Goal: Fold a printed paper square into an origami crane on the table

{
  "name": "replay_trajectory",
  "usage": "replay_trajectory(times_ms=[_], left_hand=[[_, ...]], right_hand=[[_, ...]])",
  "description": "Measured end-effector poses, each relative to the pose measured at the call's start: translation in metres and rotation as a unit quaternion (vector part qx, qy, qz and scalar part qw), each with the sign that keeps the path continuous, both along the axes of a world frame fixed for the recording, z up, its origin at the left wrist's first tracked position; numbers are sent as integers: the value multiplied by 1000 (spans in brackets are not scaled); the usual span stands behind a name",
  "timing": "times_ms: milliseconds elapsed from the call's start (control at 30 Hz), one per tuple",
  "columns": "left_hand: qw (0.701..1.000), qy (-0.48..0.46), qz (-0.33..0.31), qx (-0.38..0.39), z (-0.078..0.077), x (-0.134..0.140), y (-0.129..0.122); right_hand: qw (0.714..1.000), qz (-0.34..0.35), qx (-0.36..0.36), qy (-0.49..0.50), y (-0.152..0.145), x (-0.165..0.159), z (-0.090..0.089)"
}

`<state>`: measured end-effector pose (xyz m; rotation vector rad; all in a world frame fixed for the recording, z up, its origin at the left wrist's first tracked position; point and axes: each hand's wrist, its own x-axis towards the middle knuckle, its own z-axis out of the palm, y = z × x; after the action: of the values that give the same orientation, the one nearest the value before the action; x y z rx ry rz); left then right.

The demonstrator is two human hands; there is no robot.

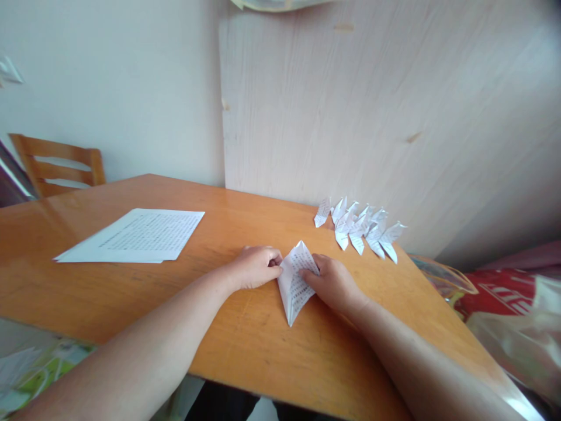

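A folded sheet of printed paper (298, 286), kite-shaped with pointed ends at top and bottom, is held between both hands just over the wooden table. My left hand (258, 266) pinches its left edge between thumb and curled fingers. On the opposite edge, my right hand (335, 283) grips it, thumb on the printed face and fingers hidden behind. Beyond my right hand, several folded paper pieces (362, 228) with pointed tips stand close together in rows. Far to the left lies a stack of printed sheets (140, 237).
The wooden table (210, 345) meets a pale wood panel (350, 117) at the back. A wooden chair (65, 161) stands at the far left. Red and whitish bags (499, 298) sit beside the table's right edge. Below the front left edge is a green-and-white bag (48, 368).
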<state>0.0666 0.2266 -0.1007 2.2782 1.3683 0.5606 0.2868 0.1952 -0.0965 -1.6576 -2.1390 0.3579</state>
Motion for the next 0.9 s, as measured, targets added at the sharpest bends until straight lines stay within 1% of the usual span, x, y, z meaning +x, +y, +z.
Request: replay_trajectory(times_ms=[200,300,367,467,600,633,667,733,833,900], left_hand=[[999,32,8,35,4,5,-5],[997,45,4,58,4,6,-5],[997,52,6,59,4,6,-5],[996,67,9,55,4,6,-6],[995,81,8,62,5,6,-7],[994,83,7,64,5,6,-8],[994,85,7,67,5,6,-8],[993,88,7,75,4,6,-8],[992,91,8,86,2,7,-7],[991,93,9,94,1,7,-6]], right_hand=[[1000,6,14,9,0,-1,-3],[1000,15,13,18,-2,-1,2],[998,40,-20,48,-4,0,8],[982,73,-94,144,-4,7,19],[943,49,-178,278,7,27,24],[941,30,-181,284,10,33,23],[948,16,-177,265,13,38,22],[954,16,-207,217,17,47,20],[951,74,-245,175,16,51,17],[952,107,-242,154,13,49,16]])
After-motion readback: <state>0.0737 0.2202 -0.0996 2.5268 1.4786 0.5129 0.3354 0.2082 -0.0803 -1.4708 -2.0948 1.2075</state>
